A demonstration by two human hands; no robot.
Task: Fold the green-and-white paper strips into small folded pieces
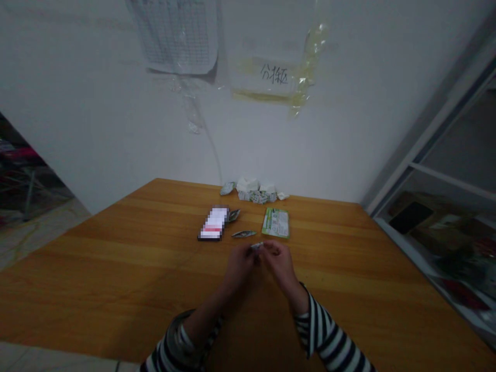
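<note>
My left hand (239, 262) and my right hand (278, 258) meet over the wooden table, fingers closed on a small pale printed packet (256, 246). Most of that packet is hidden by the fingers. Just beyond them lies a narrow silvery packet (244, 234). Another small packet (234, 215) rests against the right side of a phone (214, 223) with a blurred lit screen. A flat green and white printed pouch (276, 223) lies farther back, a little right of my hands.
Crumpled white tissues and printed wrappers (256, 191) are heaped at the table's (116, 248) back edge, against the white wall (155, 129). Taped papers hang above. On the right, a shelf unit (437, 279) holds a dark flat object (411, 217) and other items.
</note>
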